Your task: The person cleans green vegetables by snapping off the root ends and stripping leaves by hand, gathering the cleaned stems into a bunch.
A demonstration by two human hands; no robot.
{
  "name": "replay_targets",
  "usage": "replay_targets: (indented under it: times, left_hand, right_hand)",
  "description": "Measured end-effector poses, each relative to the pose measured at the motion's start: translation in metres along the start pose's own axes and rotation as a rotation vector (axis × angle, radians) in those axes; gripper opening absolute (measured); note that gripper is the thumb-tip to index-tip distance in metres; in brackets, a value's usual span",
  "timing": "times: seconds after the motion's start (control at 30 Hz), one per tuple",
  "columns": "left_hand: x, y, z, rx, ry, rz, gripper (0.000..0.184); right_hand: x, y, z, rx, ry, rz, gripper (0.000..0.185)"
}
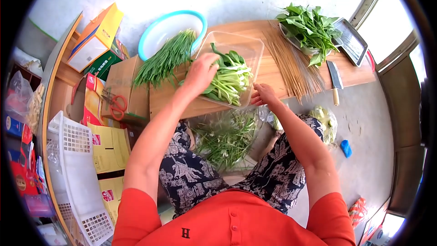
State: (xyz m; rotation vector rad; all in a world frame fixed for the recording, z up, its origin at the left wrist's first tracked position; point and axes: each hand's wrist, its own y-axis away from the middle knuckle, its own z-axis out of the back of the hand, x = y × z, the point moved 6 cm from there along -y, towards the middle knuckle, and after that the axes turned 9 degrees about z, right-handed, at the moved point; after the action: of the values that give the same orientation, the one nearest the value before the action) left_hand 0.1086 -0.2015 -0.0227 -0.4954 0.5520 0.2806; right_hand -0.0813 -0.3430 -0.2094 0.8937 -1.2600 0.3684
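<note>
Bare-handed, I have a clear plastic tray point(258, 59) of leafy greens with pale stalks point(230, 79) in front of me on the wooden board. My left hand point(202, 74) is over the tray's left side, against the greens, with its fingers curled together; whatever they may pinch is hidden. At the tray's near right corner is my right hand point(265, 94), its fingers apart and close to the tray wall. Long green chives point(168, 59) lean out of a blue-rimmed white basin point(150, 32) on the left.
Thin brown sticks point(291, 64) lie across the wooden board point(159, 105). Right of them are a bowl of leafy greens point(309, 29), a dark tray point(353, 41) and a knife point(335, 77). Red-handled scissors point(118, 107) hang by a cardboard box point(129, 82). Green trimmings point(227, 139) lie below.
</note>
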Motion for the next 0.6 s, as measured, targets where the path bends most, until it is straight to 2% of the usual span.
replay_targets:
  times: [0.07,0.13,0.2,0.27,0.33,0.4,0.5,0.57,0.6]
  left_hand:
    - [0.027,-0.045,-0.009,-0.06,-0.131,0.033,0.034]
    - [0.06,-0.083,-0.022,-0.029,-0.154,0.071,0.034]
    - [0.085,-0.112,-0.028,-0.119,-0.251,0.119,0.032]
    - [0.092,-0.123,-0.03,-0.1,-0.3,0.188,0.028]
    - [0.11,-0.129,-0.04,0.074,-0.418,0.407,0.026]
    - [0.136,-0.135,-0.052,0.083,-0.45,0.445,0.026]
    - [0.164,-0.13,-0.054,0.131,-0.519,0.529,0.025]
    - [0.163,-0.123,-0.051,0.211,-0.671,0.479,0.021]
    - [0.163,-0.118,-0.05,0.215,-0.668,0.483,0.021]
  right_hand:
    - [0.0,-0.01,0.002,-0.007,0.021,0.007,0.048]
    - [-0.004,-0.019,0.001,-0.001,0.021,0.011,0.047]
    - [-0.005,-0.023,-0.003,0.007,0.044,-0.003,0.043]
    - [-0.004,-0.029,-0.007,-0.003,0.026,-0.016,0.04]
    - [-0.002,-0.033,-0.006,-0.085,0.139,0.037,0.043]
    - [-0.01,-0.04,-0.007,-0.115,0.109,0.018,0.041]
    - [-0.002,-0.044,-0.012,-0.116,0.293,0.219,0.04]
    - [0.012,-0.019,-0.014,-0.116,0.147,0.031,0.039]
    - [0.009,-0.014,-0.012,-0.114,0.15,0.026,0.039]
